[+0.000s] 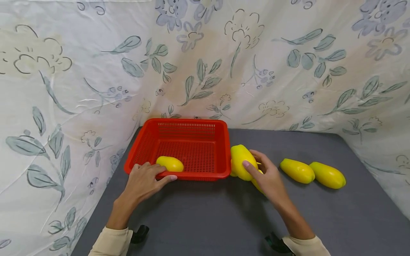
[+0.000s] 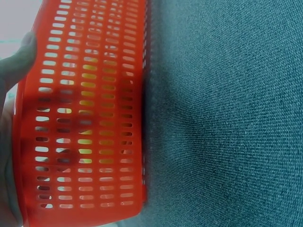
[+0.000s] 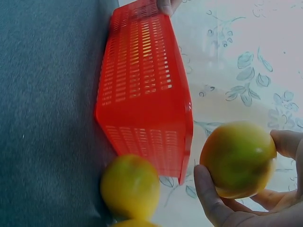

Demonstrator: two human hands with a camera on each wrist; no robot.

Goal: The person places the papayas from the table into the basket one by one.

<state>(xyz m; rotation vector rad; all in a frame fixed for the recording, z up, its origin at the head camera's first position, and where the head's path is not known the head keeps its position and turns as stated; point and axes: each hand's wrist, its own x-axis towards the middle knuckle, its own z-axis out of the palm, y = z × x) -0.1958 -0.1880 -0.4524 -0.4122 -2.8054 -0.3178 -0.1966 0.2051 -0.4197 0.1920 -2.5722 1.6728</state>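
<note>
Left hand rests on the near rim of the red basket, fingers laid straight along it, gripping nothing. In the left wrist view only a thumb edge shows beside the basket wall; the rest of the hand is cut off.

1 yellow fruit lies inside the basket at the near left, seen through the slots as yellow patches only.

Right hand curls around a raised fruit just right of the basket. Behind it 2 more fruits sit on the grey table, mostly hidden in the head view. A further pair lies apart to the right, touching.

No writing or labels readable anywhere.
</note>
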